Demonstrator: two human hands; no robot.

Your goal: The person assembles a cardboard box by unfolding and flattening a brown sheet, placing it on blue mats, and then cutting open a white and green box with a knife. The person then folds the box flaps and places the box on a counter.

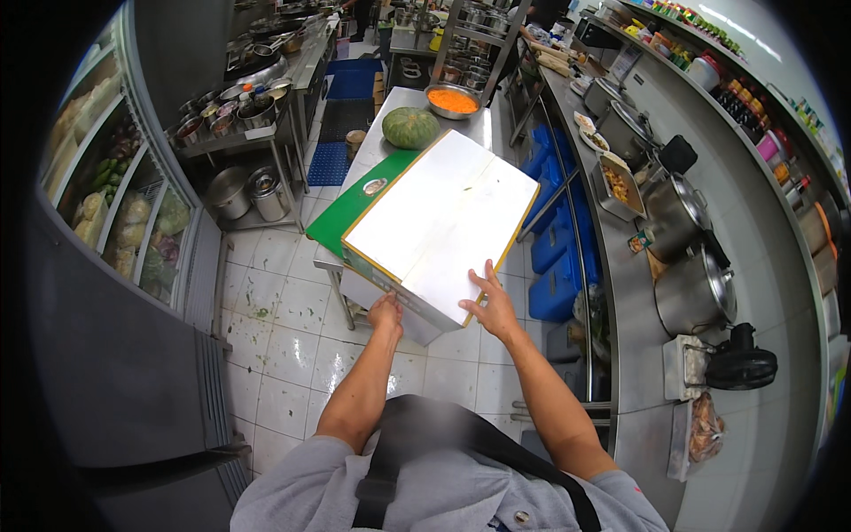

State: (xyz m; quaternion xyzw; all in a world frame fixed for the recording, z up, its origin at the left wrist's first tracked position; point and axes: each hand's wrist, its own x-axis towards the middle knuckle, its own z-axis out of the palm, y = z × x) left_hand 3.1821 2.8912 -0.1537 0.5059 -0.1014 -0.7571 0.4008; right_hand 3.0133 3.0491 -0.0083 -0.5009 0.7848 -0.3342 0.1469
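Observation:
A large cardboard box (pixel 443 208) with a white top and brown edges lies in front of me, partly over a green cutting board (pixel 355 213) on a steel table (pixel 390 106). Its near end juts out toward me. My left hand (pixel 386 312) is closed at the box's near side, by the lower left edge; its fingertips are partly hidden. Spread fingers of my right hand (pixel 492 306) rest on the top at the near right corner. Beyond the box sit a green pumpkin (pixel 410 129) and a metal bowl of shredded orange food (pixel 453 101).
A glass-door fridge (pixel 124 186) with vegetables stands at left. Along the right runs a steel counter (pixel 603 293) with large pots (pixel 696 293), above blue bins (pixel 554 266). Scraps litter the white tiled floor (pixel 292 346). Other people are partly visible at the back.

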